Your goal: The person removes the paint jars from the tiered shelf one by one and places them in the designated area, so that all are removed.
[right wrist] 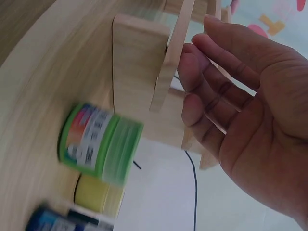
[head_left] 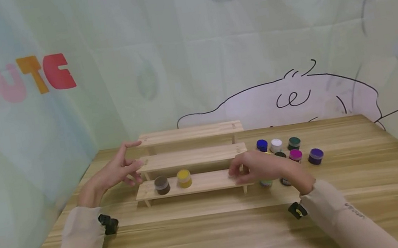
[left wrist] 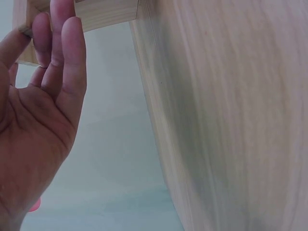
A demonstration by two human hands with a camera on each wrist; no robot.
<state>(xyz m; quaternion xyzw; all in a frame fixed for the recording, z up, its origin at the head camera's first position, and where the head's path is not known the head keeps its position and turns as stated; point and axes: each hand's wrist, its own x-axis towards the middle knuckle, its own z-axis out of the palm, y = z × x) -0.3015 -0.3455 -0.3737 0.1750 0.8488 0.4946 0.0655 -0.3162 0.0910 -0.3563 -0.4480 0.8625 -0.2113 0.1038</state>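
Observation:
A three-step wooden rack (head_left: 194, 157) stands on the table, with a dark brown paint jar (head_left: 162, 185) and a yellow paint jar (head_left: 184, 179) on the left of its lowest step. My left hand (head_left: 115, 171) is at the rack's left end, its index finger reaching the top step and the other fingers loosely bent by the middle one. At the right end of the lowest step is my right hand (head_left: 263, 165), fingers loosely bent against or just over the board. No jar shows in either hand. The wrist views show both palms bare.
Several paint jars cluster right of the rack, among them blue (head_left: 262, 145), white (head_left: 276, 145), dark green (head_left: 294, 143), magenta (head_left: 295, 156) and purple (head_left: 316, 156). A light green jar (right wrist: 91, 139) stands close by the rack's right leg. A printed curtain (head_left: 181, 58) hangs behind.

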